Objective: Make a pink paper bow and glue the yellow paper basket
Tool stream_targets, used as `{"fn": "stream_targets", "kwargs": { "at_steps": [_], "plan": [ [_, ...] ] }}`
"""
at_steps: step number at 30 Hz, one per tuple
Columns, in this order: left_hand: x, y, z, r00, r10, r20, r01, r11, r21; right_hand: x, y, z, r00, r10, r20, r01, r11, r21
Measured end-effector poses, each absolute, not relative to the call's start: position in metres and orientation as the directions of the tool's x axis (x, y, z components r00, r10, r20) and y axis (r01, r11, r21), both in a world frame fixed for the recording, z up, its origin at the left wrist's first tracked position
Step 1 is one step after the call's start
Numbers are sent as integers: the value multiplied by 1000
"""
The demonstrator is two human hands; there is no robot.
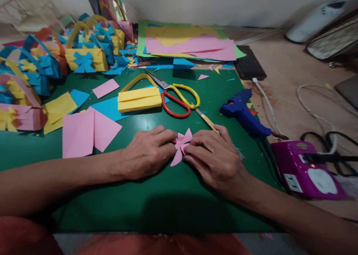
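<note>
Both hands pinch a small pink folded-paper bow [181, 145] on the smooth green worktop [156, 202]: left hand [147, 152] and right hand [216, 160] closed on its creased, pointed wings, near scissors [175, 96].

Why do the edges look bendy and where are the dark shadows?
Head view: the wide lens curves and stretches the edges, the forearms too; the middle is sharp, with both hands, left hand and right hand, pinching the pink paper bow; shadow darkens the green mat nearest the person.
</note>
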State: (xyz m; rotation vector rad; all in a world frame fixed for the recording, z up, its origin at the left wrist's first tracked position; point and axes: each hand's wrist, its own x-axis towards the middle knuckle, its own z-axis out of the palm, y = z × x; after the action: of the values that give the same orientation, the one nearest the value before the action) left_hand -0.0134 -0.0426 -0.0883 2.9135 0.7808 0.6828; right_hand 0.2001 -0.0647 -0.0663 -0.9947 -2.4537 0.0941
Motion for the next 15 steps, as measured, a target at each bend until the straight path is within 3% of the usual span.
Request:
{"fn": "stream_targets", "kwargs": {
  "at_steps": [15],
  "plan": [
    [-12,-42,-83,806,460,373,448,-885,125,202,-66,-71,-632,667,393,670,726,-156]
  ]
}}
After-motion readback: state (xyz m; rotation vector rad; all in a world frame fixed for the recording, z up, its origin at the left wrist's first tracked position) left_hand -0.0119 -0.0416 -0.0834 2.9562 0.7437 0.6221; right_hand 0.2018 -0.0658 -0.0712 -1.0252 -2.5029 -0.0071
